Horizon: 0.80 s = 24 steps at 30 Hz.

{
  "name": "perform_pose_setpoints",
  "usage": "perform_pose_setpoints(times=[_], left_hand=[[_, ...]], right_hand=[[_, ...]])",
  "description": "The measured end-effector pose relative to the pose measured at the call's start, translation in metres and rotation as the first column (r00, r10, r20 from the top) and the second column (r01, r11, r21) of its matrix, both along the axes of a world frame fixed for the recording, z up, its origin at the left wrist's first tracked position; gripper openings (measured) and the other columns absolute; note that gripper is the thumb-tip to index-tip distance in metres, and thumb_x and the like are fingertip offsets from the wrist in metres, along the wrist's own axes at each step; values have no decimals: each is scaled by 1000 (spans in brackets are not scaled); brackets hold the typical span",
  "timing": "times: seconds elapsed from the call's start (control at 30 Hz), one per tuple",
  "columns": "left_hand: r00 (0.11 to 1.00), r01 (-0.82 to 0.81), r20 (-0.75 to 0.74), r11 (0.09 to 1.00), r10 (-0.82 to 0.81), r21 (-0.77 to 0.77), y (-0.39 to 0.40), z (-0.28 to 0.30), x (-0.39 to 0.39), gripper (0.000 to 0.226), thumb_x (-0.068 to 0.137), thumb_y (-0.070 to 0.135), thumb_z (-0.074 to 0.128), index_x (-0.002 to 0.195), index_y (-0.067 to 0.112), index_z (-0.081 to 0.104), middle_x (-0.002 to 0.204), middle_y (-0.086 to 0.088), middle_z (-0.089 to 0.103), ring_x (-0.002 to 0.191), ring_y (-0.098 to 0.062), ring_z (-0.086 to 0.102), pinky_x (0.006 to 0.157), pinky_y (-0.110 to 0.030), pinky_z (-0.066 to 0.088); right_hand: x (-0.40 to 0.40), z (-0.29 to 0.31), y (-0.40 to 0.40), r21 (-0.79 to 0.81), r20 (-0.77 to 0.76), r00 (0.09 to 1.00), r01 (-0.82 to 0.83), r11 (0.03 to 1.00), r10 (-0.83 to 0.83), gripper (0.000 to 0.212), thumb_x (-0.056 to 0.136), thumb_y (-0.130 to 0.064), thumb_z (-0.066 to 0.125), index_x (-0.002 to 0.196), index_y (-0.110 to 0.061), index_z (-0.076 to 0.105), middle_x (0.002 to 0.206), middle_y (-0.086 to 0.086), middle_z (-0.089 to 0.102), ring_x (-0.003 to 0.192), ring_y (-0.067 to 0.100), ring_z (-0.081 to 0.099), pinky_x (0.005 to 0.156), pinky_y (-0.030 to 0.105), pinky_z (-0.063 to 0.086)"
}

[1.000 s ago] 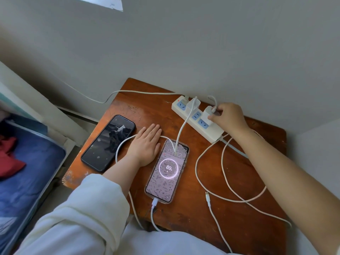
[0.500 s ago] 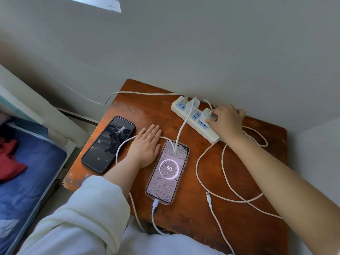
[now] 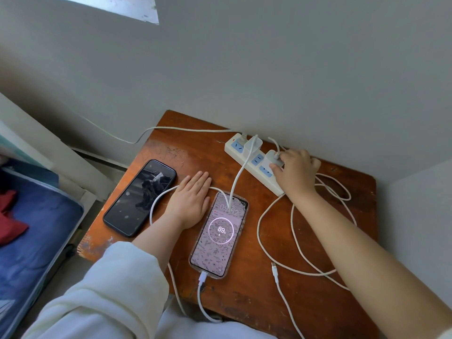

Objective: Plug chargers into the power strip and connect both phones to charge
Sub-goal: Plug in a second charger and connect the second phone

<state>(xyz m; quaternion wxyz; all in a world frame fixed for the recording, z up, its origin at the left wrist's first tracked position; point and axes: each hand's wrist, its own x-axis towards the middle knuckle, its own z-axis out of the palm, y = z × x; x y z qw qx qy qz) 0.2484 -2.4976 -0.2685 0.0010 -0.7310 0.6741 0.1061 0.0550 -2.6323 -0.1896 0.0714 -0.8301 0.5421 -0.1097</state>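
Note:
A white power strip (image 3: 247, 162) lies along the wall at the back of the wooden table (image 3: 244, 297). One white charger (image 3: 253, 146) stands plugged into it; its cable runs to the pink-cased phone (image 3: 219, 234), whose lit screen shows 89%. My right hand (image 3: 294, 171) grips a second white charger (image 3: 273, 158) seated on the strip. That charger's cable loops over the table, its free plug (image 3: 275, 269) lying loose. A black phone (image 3: 140, 197) lies at the left with no cable in it. My left hand (image 3: 189, 200) rests flat between the phones.
A bed with blue bedding (image 3: 27, 241) and a red cloth (image 3: 9, 221) stands left of the table. The grey wall (image 3: 269, 69) runs right behind the strip. The strip's own cord (image 3: 156, 130) trails off to the left. Cable loops (image 3: 325, 199) cover the table's right side.
My right hand has shifted a little on the second charger, fingers now closed around its body on the strip. The cable loops behind it have spread right. My left hand stays flat.

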Motion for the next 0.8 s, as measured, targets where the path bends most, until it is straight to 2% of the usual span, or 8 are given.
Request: perform_pose_setpoints(times=[0.37, 0.6, 0.73, 0.8], left_hand=[[1000, -11, -18, 1000, 11, 2, 1, -1, 0, 52, 96, 36, 19, 142, 15, 5, 155, -3, 6, 142, -16, -3, 111, -30, -11], [1000, -8, -18, 1000, 8, 5, 0, 0, 0, 52, 96, 35, 18, 142, 15, 5, 155, -4, 5, 142, -15, -3, 113, -31, -9], [1000, 3, -10, 1000, -3, -1, 0, 0, -1, 52, 96, 35, 18, 142, 14, 5, 155, -4, 5, 142, -16, -3, 112, -31, -8], [1000, 7, -5, 1000, -7, -2, 0, 1, -1, 52, 96, 35, 18, 142, 14, 5, 155, -4, 6, 142, -16, -3, 113, -31, -7]], right_hand=[[0, 0, -4, 39, 12, 1000, 18, 999, -19, 29, 86, -23, 58, 110, -6, 58, 116, 12, 62, 110, 27, 47, 89, 42, 32], [1, 6, -11, 111, 38, 998, 47, 993, -52, 26, 82, -23, 63, 105, -10, 62, 111, 8, 66, 108, 27, 50, 91, 41, 31], [-3, 11, -8, 215, 41, 999, -2, 977, -6, 35, 84, -22, 61, 116, -9, 56, 123, 11, 60, 116, 29, 47, 95, 41, 36], [-15, 14, 3, 261, 148, 989, -48, 964, 9, 40, 85, -17, 59, 123, -7, 49, 132, 14, 52, 122, 29, 44, 100, 41, 36]])
